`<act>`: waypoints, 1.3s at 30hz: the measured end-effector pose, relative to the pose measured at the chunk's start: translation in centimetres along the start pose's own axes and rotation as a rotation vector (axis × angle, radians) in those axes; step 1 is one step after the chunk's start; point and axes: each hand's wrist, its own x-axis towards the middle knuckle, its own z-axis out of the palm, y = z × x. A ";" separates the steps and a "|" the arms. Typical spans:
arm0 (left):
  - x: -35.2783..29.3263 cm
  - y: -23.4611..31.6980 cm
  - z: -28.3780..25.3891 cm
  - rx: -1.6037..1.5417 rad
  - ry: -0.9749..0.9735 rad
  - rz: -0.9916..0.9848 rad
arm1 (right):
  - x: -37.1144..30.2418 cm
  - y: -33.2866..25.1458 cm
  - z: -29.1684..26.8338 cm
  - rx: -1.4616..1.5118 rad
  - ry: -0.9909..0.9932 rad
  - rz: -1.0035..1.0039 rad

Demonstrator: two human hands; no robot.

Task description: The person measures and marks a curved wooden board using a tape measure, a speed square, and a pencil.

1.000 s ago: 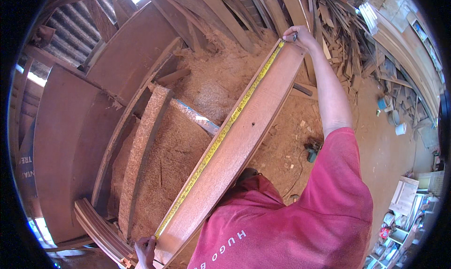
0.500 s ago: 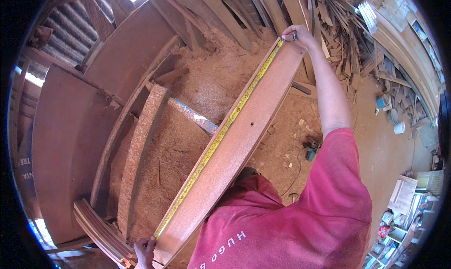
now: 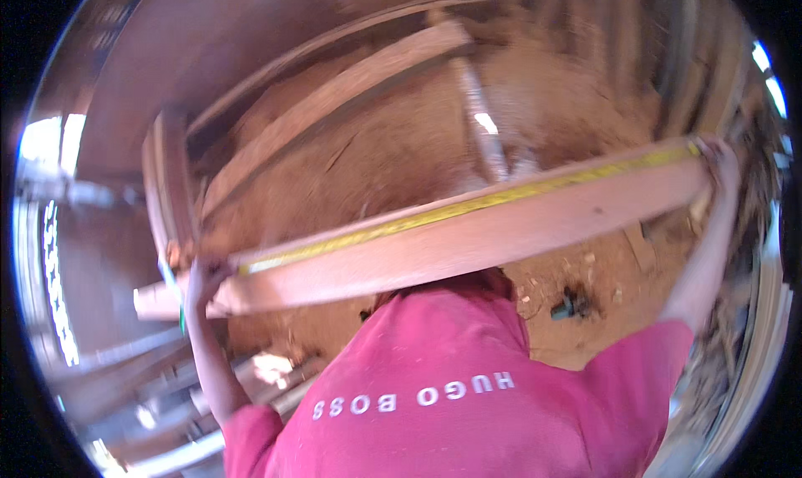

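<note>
A long reddish-brown plank (image 3: 468, 237) stretches across in front of my chest, with a yellow measuring tape (image 3: 476, 202) laid along its far edge. At the left part of the plank, my left hand (image 3: 205, 281) is closed on the tape's near end; its fingers are blurred by motion. My right hand (image 3: 722, 167) grips the tape at the plank's right end, fingers bent over the edge. Part of that hand is smeared, so anything else in it cannot be made out. A small dark knot shows on the plank's right half.
Beyond the plank, a thick board (image 3: 334, 102) lies over sawdust (image 3: 376, 156). A stack of narrow boards (image 3: 173, 185) stands at the left. A dark green power tool (image 3: 572, 304) rests on the floor near my right arm. Timber pieces lean at the far right.
My view has swung left, so the plank now runs nearly level across the picture instead of steeply. Both hands remain at the tape. More of the plank's left end shows.
</note>
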 end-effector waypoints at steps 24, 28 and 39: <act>-1.0 0.4 0.3 0.177 0.183 -0.103 | 5.0 5.3 -4.7 0.147 -0.017 0.139; 0.1 -1.3 1.9 0.120 0.157 -0.088 | 6.1 5.4 -8.1 0.045 -0.008 0.002; -0.9 -0.1 1.2 0.209 0.251 -0.116 | 3.0 1.6 -3.9 0.034 -0.092 0.110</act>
